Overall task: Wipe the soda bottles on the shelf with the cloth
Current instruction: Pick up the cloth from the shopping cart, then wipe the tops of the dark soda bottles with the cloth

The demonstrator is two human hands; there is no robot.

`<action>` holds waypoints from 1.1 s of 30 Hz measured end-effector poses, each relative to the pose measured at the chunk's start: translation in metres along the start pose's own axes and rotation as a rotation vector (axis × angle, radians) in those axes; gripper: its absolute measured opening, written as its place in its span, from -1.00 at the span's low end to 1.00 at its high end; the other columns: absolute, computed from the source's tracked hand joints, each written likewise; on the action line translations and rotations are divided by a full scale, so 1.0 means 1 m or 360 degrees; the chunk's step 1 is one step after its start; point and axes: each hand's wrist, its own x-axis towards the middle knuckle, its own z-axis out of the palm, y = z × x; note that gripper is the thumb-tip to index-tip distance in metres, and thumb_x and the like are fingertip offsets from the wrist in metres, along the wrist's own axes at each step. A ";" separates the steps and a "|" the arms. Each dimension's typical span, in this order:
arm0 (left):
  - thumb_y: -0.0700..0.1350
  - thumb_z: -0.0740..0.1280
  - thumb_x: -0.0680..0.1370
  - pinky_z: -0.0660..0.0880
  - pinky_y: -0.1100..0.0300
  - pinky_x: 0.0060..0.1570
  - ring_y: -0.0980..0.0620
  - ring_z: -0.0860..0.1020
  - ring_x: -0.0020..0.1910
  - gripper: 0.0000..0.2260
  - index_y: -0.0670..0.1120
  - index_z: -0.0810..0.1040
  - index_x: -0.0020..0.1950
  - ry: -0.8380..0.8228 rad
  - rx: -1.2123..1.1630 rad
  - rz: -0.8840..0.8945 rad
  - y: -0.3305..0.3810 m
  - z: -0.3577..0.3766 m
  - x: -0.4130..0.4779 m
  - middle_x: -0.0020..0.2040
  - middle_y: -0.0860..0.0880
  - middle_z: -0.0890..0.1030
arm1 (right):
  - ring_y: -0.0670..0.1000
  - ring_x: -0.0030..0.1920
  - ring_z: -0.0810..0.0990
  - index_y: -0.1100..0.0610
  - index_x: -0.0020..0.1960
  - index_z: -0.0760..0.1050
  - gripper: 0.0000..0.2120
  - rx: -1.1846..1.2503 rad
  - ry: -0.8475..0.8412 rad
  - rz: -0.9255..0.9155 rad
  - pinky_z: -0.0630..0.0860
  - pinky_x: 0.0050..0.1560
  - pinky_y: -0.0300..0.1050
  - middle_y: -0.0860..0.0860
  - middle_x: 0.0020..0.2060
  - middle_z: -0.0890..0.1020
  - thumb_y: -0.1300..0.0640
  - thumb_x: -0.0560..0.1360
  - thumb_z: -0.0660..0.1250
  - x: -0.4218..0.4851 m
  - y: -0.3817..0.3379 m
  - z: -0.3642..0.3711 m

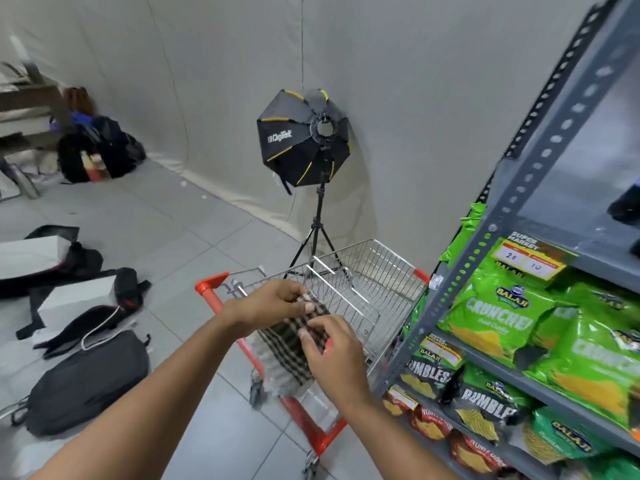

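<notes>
A dark checked cloth point(289, 355) hangs between both my hands, just above the near end of a wire shopping cart point(367, 282). My left hand point(266, 304) pinches its top edge. Lower and to the right, my right hand point(329, 348) grips the cloth's side. A grey metal shelf point(540, 161) rises at the right. At the far right edge of its upper level, dark shapes that may be the soda bottles point(627, 202) are mostly cut off by the frame.
Green and black snack bags point(502, 317) fill the lower shelves. A black softbox light on a tripod point(304, 136) stands behind the cart by the white backdrop. Black bags point(86, 379) and white boxes point(76, 299) lie on the tiled floor at left.
</notes>
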 end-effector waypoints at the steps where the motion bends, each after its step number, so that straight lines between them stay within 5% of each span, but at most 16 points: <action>1: -0.14 0.43 0.58 0.61 0.28 -0.18 0.09 0.69 -0.18 -0.92 -0.15 0.63 -0.05 -0.0017 -0.0066 0.0042 0.016 0.006 0.000 -0.15 -0.12 0.73 | -0.18 -0.01 0.52 -0.04 0.04 0.56 -0.84 -0.0017 0.0112 -0.0052 0.42 -0.06 -0.43 -0.19 -0.04 0.56 -0.02 0.50 0.46 0.001 -0.005 -0.010; 8: -0.18 0.38 0.60 0.60 0.21 -0.14 0.03 0.67 -0.18 -0.89 -0.18 0.66 -0.06 -0.0145 -0.0196 0.0367 0.130 0.070 0.005 -0.18 -0.08 0.72 | -0.10 0.10 0.56 0.08 0.15 0.54 -0.62 0.0035 0.0791 -0.0278 0.50 0.13 -0.30 -0.05 0.06 0.57 0.01 0.42 0.56 0.006 -0.022 -0.111; 13: -0.17 0.43 0.55 0.53 0.13 -0.14 -0.02 0.59 -0.21 -0.84 -0.27 0.65 -0.10 -0.0177 -0.0080 0.0611 0.189 0.144 0.004 -0.21 -0.16 0.67 | -0.02 -0.01 0.68 -0.05 0.11 0.51 -0.64 0.0124 0.1146 -0.0264 0.63 0.00 -0.04 -0.03 -0.05 0.65 0.14 0.42 0.59 -0.020 -0.023 -0.191; 16: -0.19 0.45 0.54 0.46 0.17 -0.19 0.07 0.54 -0.24 -0.87 -0.25 0.66 -0.12 -0.0250 0.0082 0.0857 0.214 0.197 0.003 -0.25 -0.06 0.63 | -0.05 -0.06 0.71 -0.10 0.07 0.51 -0.66 0.0157 0.1315 -0.0229 0.65 -0.05 -0.12 -0.03 -0.08 0.69 0.12 0.42 0.58 -0.050 -0.016 -0.239; 20: -0.17 0.45 0.55 0.49 0.30 -0.07 0.24 0.58 -0.16 -0.96 -0.07 0.70 -0.04 -0.0337 0.0298 0.1130 0.237 0.257 0.007 -0.20 0.18 0.64 | -0.06 0.03 0.69 -0.01 0.08 0.57 -0.75 0.0069 0.1467 -0.0215 0.65 -0.01 -0.18 -0.03 0.11 0.66 0.03 0.45 0.53 -0.086 -0.002 -0.295; 24: -0.08 0.44 0.56 0.50 0.28 0.13 0.13 0.63 0.05 -0.84 -0.01 0.69 0.13 -0.0400 0.0319 0.1129 0.261 0.305 0.020 0.01 0.06 0.65 | -0.03 -0.08 0.71 -0.04 0.06 0.62 -0.87 -0.0007 0.1487 -0.0269 0.67 -0.10 -0.04 -0.05 -0.06 0.70 0.09 0.52 0.48 -0.105 0.018 -0.352; 27: 0.00 0.42 0.56 0.50 0.18 0.22 0.13 0.63 0.10 -0.84 0.08 0.69 0.13 -0.0449 0.0253 0.1109 0.284 0.338 0.031 0.04 0.07 0.66 | -0.09 -0.09 0.73 -0.06 0.09 0.64 -0.85 -0.0046 0.1510 -0.0276 0.66 -0.08 -0.13 -0.13 -0.08 0.73 0.02 0.53 0.48 -0.110 0.032 -0.393; 33: 0.02 0.41 0.56 0.58 0.05 0.16 -0.06 0.64 0.10 -0.77 0.12 0.64 0.22 -0.0433 0.0048 0.1138 0.340 0.401 0.064 0.12 -0.11 0.66 | -0.09 -0.06 0.74 0.19 0.09 0.70 -0.75 -0.0304 0.1638 -0.0367 0.65 -0.01 -0.22 0.01 -0.09 0.75 0.23 0.42 0.55 -0.113 0.067 -0.479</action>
